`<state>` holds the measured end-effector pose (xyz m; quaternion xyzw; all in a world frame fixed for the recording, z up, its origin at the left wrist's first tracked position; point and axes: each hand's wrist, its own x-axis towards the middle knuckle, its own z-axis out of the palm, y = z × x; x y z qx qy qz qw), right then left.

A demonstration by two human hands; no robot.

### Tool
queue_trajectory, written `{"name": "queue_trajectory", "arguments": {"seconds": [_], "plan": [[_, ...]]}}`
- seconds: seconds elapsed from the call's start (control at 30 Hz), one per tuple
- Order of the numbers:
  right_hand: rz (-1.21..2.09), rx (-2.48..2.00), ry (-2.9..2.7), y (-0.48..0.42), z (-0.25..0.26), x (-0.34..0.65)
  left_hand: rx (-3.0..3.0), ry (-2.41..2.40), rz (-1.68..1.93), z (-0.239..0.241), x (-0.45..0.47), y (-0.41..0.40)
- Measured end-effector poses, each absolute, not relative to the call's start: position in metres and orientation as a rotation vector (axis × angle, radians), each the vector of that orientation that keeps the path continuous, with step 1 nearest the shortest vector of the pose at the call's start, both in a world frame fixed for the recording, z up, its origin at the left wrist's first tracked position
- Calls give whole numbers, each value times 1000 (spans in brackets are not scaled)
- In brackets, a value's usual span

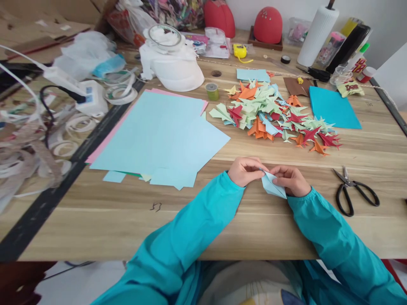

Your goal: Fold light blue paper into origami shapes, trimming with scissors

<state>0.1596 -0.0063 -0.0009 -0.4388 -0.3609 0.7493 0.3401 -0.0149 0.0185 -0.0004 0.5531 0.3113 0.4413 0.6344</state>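
A small light-blue folded paper [272, 186] is pinched between both hands just above the wooden table. My left hand [245, 171] grips its upper left corner with thumb and fingers. My right hand [291, 180] holds its upper right side, fingers curled and the thumb on the paper. Beyond the hands lies a heap of folded paper planes [260, 106] in green, orange, red and blue. Large light-blue paper sheets [152, 131] lie stacked to the left, with pink sheets showing underneath. Black-handled scissors [348, 184] rest partly open to the right.
At the back stand a white cap [178, 67] with a tape roll on it, a green thread spool [212, 91] and a yellow tape measure [239, 51]. A bright blue paper stack [333, 108] lies at right. A power strip [92, 99] and ribbons crowd the left.
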Motion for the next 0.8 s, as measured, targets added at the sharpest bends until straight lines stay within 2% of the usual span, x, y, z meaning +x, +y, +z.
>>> {"name": "queue_trajectory", "arguments": {"seconds": [0.6,0.8], "plan": [[1856,-1150,-881,-4,2,157,883,758,985,-7,-10,18],[1841,-1155,-890,-5,1,157,971,827,1139,-4,-4,14]]}}
